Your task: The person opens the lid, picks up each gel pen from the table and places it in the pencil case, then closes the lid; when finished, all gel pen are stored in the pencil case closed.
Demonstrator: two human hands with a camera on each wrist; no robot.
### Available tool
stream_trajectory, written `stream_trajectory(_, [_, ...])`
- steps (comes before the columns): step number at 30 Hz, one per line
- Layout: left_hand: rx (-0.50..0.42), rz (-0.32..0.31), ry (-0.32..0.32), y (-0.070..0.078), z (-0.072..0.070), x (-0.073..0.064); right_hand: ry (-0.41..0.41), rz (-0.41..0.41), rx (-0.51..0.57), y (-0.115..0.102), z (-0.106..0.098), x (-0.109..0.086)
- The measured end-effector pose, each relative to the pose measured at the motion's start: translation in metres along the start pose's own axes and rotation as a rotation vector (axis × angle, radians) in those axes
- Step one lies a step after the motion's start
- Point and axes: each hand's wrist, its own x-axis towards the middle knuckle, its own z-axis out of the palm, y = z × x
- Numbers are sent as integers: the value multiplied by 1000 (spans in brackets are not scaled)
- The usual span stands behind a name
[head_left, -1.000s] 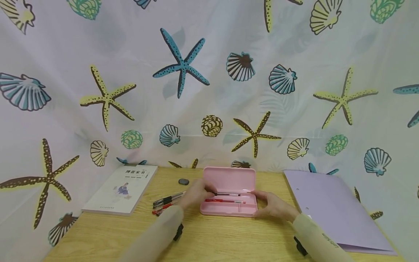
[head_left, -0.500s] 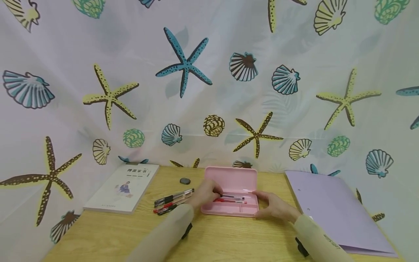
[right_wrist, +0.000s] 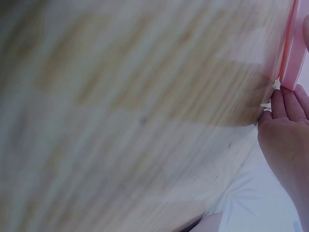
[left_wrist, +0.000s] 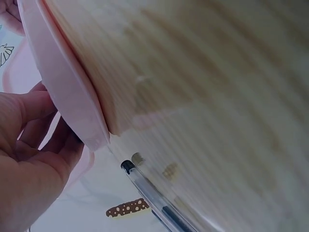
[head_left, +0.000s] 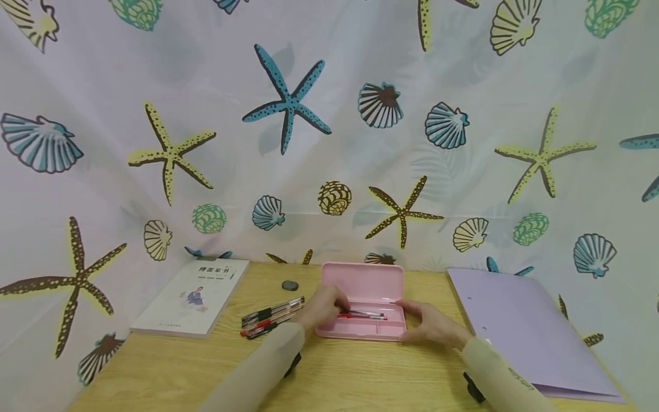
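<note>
A pink pencil case (head_left: 363, 280) stands with its lid raised on the wooden table. Over its left end, my left hand (head_left: 323, 308) reaches in and pinches a black pen at its left end. Close alongside that pen lies a red pen (head_left: 378, 318) in the long compartment. In the left wrist view, the left hand (left_wrist: 34, 154) bends over the case's wall (left_wrist: 72, 96), which hides its fingertips. My right hand (head_left: 432, 324) holds the case's right end, thumb at the front corner and fingers toward the hinge.
Several black and red pens (head_left: 270, 315) lie left of the case, with a dark grey oval object (head_left: 290, 285) behind them. A white book (head_left: 190, 297) is at the far left, a purple folder (head_left: 525, 332) on the right. A patterned curtain (head_left: 329, 143) hangs behind the table.
My left hand has shifted right inside the case, and the black pen has come forward from the back, close to the red pen. The right hand stays at the case's right end.
</note>
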Motion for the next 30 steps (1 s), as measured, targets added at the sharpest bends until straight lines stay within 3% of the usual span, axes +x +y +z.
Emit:
stream_trajectory(12, [-45, 7, -10, -7, 0, 2, 3, -22, -31, 0, 0, 0])
stream_trajectory(30, [-85, 4, 8, -2, -13, -5, -8, -29, -22, 0, -1, 0])
